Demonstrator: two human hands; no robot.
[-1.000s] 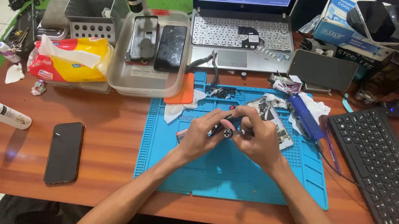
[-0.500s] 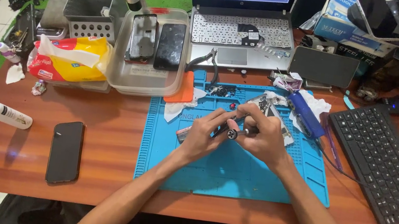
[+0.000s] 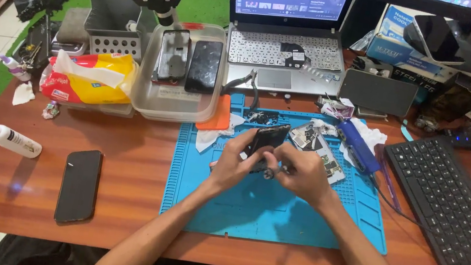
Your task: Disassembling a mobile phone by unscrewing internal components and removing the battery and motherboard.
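I hold the dark phone (image 3: pixel 265 140) up off the blue work mat (image 3: pixel 272 220), tilted, so its open side faces me and I can get at the inside; my left hand (image 3: pixel 234 165) wraps its lower edge, thumb and fingers pinched on the body to steady it; my right hand (image 3: pixel 302 173) closes on a small metal tool (image 3: pixel 270 173) at its lower end, fingertips pressed together. The phone sits over the mat's upper middle, its long axis running from about 7 o'clock to 1 o'clock, top end pointing toward the laptop (image 3: pixel 285 39); loose phone parts (image 3: pixel 317 144) lie at 2 o'clock, within reach; a black phone (image 3: pixel 79 185) lies well apart at 8 o'clock.
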